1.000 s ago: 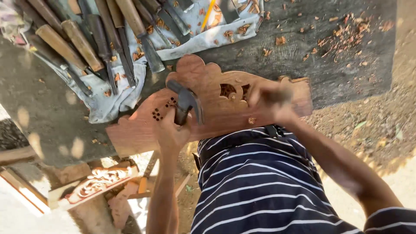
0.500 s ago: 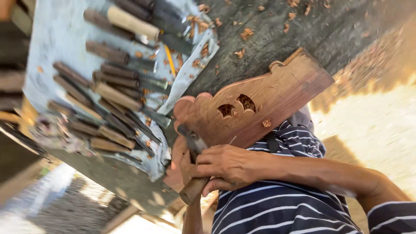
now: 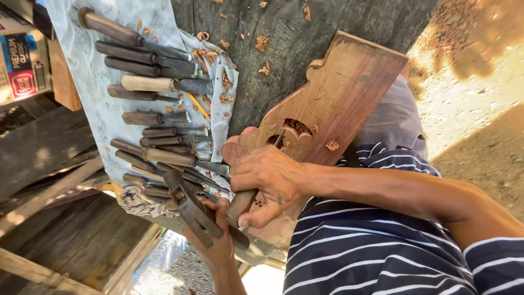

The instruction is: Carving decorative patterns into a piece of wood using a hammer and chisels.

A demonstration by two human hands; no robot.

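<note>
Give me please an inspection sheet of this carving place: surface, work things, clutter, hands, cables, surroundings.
Surface: dark wooden bench, rough, with a grey cloth spread on it.
Job's things: carved board leaning from the bench to the person's lap, with a pierced hole; chisel with its tip at that hole; hammer.
Clutter: spare chisels in rows on the cloth, a yellow pencil, wood chips.
Hands: right hand closed round the chisel handle; left hand closed round the hammer.
Cables: nothing seen.
Surroundings: sandy ground, planks below, a printed box.
</note>
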